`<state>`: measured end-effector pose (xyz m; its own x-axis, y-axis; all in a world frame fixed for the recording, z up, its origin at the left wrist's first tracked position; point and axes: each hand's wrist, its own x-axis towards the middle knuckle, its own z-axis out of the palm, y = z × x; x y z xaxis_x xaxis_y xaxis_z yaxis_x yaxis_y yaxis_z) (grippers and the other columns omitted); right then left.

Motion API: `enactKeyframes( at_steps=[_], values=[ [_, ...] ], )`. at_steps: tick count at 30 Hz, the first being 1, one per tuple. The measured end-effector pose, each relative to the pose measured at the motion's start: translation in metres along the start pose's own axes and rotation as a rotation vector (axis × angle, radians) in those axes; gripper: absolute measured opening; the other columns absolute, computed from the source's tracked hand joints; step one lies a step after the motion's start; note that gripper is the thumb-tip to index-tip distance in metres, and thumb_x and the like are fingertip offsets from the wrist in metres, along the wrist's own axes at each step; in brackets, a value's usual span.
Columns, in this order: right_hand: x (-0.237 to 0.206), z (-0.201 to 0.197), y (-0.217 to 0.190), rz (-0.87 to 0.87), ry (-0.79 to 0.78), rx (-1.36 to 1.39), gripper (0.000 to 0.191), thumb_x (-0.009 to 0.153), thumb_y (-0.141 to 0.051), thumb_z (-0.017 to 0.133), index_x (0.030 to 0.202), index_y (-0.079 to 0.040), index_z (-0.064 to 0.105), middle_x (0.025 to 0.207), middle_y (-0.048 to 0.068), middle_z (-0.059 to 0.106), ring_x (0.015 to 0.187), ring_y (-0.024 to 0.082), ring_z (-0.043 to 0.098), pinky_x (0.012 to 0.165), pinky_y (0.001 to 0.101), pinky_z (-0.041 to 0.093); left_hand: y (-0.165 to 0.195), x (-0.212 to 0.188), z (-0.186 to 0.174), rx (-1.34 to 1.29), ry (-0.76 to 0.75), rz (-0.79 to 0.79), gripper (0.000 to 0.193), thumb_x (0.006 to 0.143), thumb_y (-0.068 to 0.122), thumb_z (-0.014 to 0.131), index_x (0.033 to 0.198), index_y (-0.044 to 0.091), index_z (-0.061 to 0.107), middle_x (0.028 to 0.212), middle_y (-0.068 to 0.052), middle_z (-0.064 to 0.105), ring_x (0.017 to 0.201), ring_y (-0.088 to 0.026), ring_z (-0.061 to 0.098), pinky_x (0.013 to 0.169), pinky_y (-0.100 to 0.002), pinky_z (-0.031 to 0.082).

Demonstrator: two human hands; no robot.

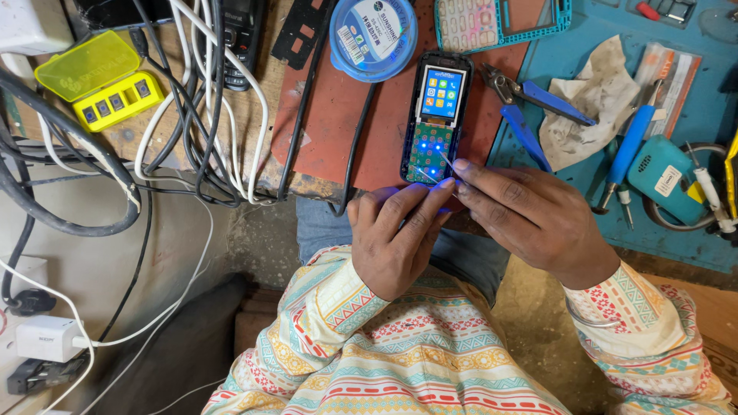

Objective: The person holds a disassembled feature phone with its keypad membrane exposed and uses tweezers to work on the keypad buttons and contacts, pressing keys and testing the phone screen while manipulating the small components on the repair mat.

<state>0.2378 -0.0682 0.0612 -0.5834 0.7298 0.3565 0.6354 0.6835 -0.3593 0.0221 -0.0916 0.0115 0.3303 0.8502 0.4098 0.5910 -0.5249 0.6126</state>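
We see our left hand (396,238) curled, fingertips pinching the lower edge of the opened phone (435,115), which lies lit at the upper middle of the frame on the desk (338,115). Our right hand (530,219) reaches in from the right, fingers pinching thin tweezers (444,160) over the circuit board. Pliers (530,100) lie just right.

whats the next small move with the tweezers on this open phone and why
Probably hold the phone steady with the left hand and ease the tweezers in the right hand finely: their tips rest on the bare lit keypad board, screen on.
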Motion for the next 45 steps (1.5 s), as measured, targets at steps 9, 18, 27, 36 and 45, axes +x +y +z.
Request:
enactKeyframes(
  at_steps=[9, 18, 27, 36, 45],
  values=[
    [-0.0015, -0.0003, 0.0022, -0.03, -0.021, -0.024, 0.031, 0.088, -0.003, 0.075, 0.118, 0.004, 0.069, 0.134, 0.016, 0.065, 0.103, 0.029, 0.073, 0.084, 0.0394, 0.06, -0.0007, 0.0003, -0.0001, -0.012, 0.01, -0.001, 0.046, 0.097, 0.019, 0.079, 0.14, 0.015, 0.064, 0.124, 0.0, 0.062, 0.107, -0.022, 0.057, 0.093, -0.04, 0.04],
    [-0.0013, -0.0026, 0.0004, -0.041, -0.053, -0.08, 0.036, 0.086, -0.003, 0.074, 0.121, 0.003, 0.07, 0.136, 0.015, 0.064, 0.104, 0.029, 0.071, 0.086, 0.0393, 0.059, -0.001, 0.0006, -0.002, -0.001, 0.001, -0.002, 0.046, 0.096, 0.017, 0.079, 0.14, 0.015, 0.065, 0.123, 0.0, 0.062, 0.107, -0.022, 0.057, 0.092, -0.039, 0.041],
    [0.002, -0.0032, 0.001, -0.01, -0.035, -0.012, 0.028, 0.091, -0.004, 0.074, 0.118, 0.003, 0.069, 0.136, 0.015, 0.065, 0.102, 0.028, 0.072, 0.083, 0.0395, 0.059, 0.0031, 0.0016, 0.0021, 0.015, 0.034, -0.024, 0.045, 0.097, 0.02, 0.08, 0.139, 0.016, 0.064, 0.123, 0.001, 0.062, 0.109, -0.021, 0.058, 0.095, -0.039, 0.039],
    [0.0056, -0.0086, 0.0009, -0.008, -0.056, -0.005, 0.03, 0.088, -0.005, 0.074, 0.117, 0.004, 0.07, 0.135, 0.016, 0.066, 0.102, 0.029, 0.072, 0.084, 0.041, 0.059, 0.0071, 0.0033, 0.0005, 0.0, 0.026, -0.056, 0.043, 0.097, 0.02, 0.079, 0.137, 0.016, 0.065, 0.122, 0.0, 0.061, 0.108, -0.021, 0.058, 0.094, -0.039, 0.039],
    [0.002, -0.0006, -0.0035, -0.016, 0.016, -0.058, 0.024, 0.09, -0.003, 0.076, 0.112, 0.002, 0.069, 0.133, 0.015, 0.067, 0.103, 0.028, 0.073, 0.084, 0.0403, 0.06, 0.0048, 0.0033, 0.0035, -0.018, 0.09, -0.053, 0.042, 0.095, 0.011, 0.079, 0.135, 0.016, 0.067, 0.119, -0.002, 0.062, 0.102, -0.022, 0.058, 0.089, -0.039, 0.041]
  ],
)
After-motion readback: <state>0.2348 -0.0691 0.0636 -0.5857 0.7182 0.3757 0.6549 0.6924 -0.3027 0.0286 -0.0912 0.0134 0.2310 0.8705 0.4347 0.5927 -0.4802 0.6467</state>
